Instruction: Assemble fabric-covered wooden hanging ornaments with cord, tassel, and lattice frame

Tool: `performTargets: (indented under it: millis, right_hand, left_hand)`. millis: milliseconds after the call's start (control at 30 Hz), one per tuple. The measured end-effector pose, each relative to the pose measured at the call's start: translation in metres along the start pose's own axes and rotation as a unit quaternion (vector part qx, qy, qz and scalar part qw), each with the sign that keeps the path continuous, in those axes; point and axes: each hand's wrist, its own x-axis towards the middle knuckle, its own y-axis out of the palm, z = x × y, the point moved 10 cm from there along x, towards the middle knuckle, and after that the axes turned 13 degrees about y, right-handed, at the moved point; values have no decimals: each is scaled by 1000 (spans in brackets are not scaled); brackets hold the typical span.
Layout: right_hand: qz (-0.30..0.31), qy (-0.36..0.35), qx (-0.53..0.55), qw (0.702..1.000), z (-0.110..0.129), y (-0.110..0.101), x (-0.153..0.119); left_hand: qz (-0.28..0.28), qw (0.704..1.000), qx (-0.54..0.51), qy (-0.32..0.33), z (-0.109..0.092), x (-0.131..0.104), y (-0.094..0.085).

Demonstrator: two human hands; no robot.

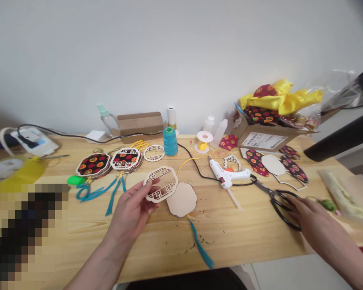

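Gripping frame (169,189) with left hand (133,207), near board (183,200).
Touching scissors (272,193) with right hand (313,217) toward front edge of table (148,251); cannot tell if gripping.

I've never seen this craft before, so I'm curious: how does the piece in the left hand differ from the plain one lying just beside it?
The lattice frame is openwork, while the plain plaque shows a solid face. The left hand holds the lattice frame; the plain plaque lies on the table. A teal tassel trails from the plain plaque; none shows on the lattice frame. Both are pale.
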Motion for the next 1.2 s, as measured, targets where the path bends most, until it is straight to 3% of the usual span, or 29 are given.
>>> performTargets:
  millis: [133, 233, 300, 367, 467, 567, 967, 1067, 1200]
  right_hand:
    - [1, 45, -56, 997, -23, -7, 4]
    - [-15, 78, -89, 993, -13, -21, 18]
    - [-63, 49, -65, 995, 21, -38, 32]
    - [-84, -64, 5, 994, 76, -50, 42]
    - [-41, -194, 61, 978, 142, -47, 55]
    - [12, -242, 74, 967, 171, -33, 66]
    - [41, -265, 89, 959, 176, -9, 74]
    - [9, -267, 112, 957, 174, -20, 75]
    - [-81, -253, 159, 951, 164, -51, 79]
  left_hand:
    - [4, 1000, 2, 1, 0, -1, 1]
    - [10, 1000, 2, 0, 1, -1, 3]
    - [13, 1000, -1, -1, 1, -1, 4]
    - [11, 1000, -3, -2, 2, -1, 3]
    - [-5, 1000, -19, -3, 3, 2, 0]
    - [-32, 998, -54, -10, 4, 5, -5]
    - [-53, 990, -108, -70, 11, 2, -4]
    - [-68, 990, -111, -61, 10, 2, -6]
    - [-72, 990, -112, -51, 5, 2, -5]
